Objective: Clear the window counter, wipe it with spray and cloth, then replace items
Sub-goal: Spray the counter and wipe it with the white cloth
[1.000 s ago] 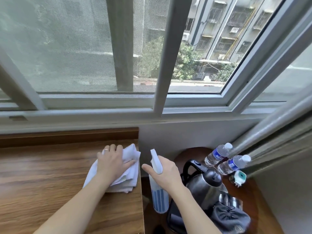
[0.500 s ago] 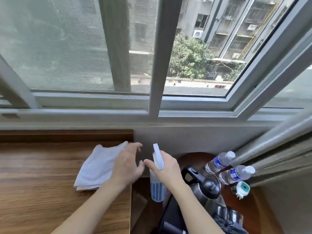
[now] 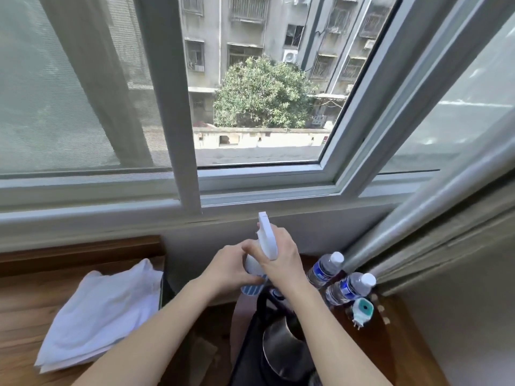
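The white spray bottle with a blue-striped body is held upright between the counter and the round table, just below the window sill. My right hand is wrapped around its neck under the trigger head. My left hand grips the bottle's body from the left. The folded white cloth lies flat on the right end of the wooden counter, apart from both hands.
A dark round table at lower right holds a steel kettle, two water bottles and a small teal-and-white plug. A grey curtain hangs at the right. The window frame rises ahead.
My left hand let go of the cloth and moved right onto the spray bottle. The bottle rose slightly in my right hand. The cloth stays on the counter.
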`<action>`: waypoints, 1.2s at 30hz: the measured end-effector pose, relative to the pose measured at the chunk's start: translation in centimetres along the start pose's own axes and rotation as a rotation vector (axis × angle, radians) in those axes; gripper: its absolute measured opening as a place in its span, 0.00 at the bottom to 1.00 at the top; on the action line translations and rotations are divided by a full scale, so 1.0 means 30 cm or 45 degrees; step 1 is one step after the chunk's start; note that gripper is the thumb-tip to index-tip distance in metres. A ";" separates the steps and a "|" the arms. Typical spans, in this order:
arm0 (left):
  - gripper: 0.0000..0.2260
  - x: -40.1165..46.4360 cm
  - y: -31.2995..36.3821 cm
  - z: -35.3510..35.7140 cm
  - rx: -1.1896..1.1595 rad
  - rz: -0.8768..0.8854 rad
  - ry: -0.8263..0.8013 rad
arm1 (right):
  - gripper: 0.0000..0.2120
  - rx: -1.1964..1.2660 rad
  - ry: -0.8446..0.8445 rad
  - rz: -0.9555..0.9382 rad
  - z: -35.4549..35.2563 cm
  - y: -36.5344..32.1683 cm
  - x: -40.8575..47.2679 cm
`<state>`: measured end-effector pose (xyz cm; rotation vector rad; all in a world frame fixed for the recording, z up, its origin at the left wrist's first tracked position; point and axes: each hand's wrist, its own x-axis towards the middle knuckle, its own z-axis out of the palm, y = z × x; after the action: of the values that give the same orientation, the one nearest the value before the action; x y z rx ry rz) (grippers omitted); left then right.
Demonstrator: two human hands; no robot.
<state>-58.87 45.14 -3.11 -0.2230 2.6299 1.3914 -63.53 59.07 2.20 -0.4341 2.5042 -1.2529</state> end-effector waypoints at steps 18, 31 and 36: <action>0.27 0.377 0.015 0.299 0.098 -0.015 -0.135 | 0.33 0.074 0.185 0.299 -0.097 0.431 0.152; 0.26 0.464 -0.119 0.454 0.114 -0.045 -0.234 | 0.32 0.151 0.224 0.395 0.000 0.635 0.179; 0.27 0.471 -0.139 0.461 0.111 -0.026 -0.204 | 0.31 0.116 0.217 0.384 0.004 0.633 0.183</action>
<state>-70.85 53.45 -17.09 -0.1217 2.5419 1.2306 -70.94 67.66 -13.97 0.0751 2.5150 -1.3202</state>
